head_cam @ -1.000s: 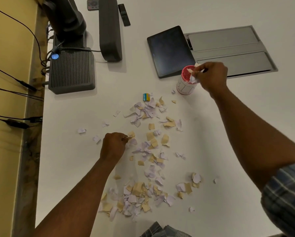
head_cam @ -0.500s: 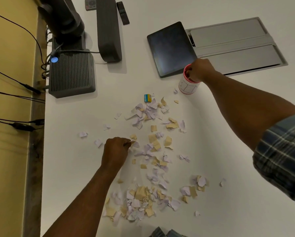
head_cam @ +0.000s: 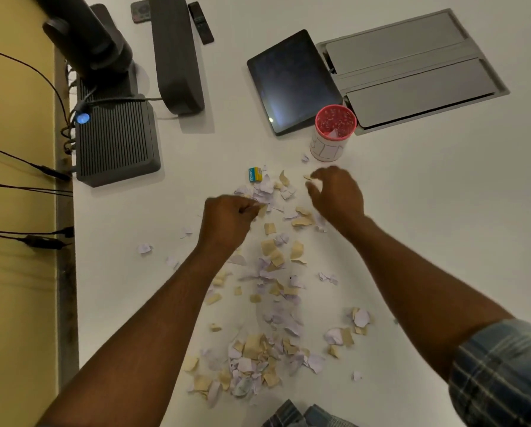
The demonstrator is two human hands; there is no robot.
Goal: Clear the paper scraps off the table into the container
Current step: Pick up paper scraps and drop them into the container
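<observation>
Both hands had shifted: the right hand (head_cam: 335, 195), half a second earlier at the pink-rimmed container (head_cam: 333, 132), was back over the paper scraps (head_cam: 270, 254) on the table (head_cam: 412, 211), fingers spread and empty; the left hand (head_cam: 227, 217) had moved up, pinching scraps. Most scraps remained.

Scraps (head_cam: 270, 303) strewn nr upright container (head_cam: 332, 137)
</observation>
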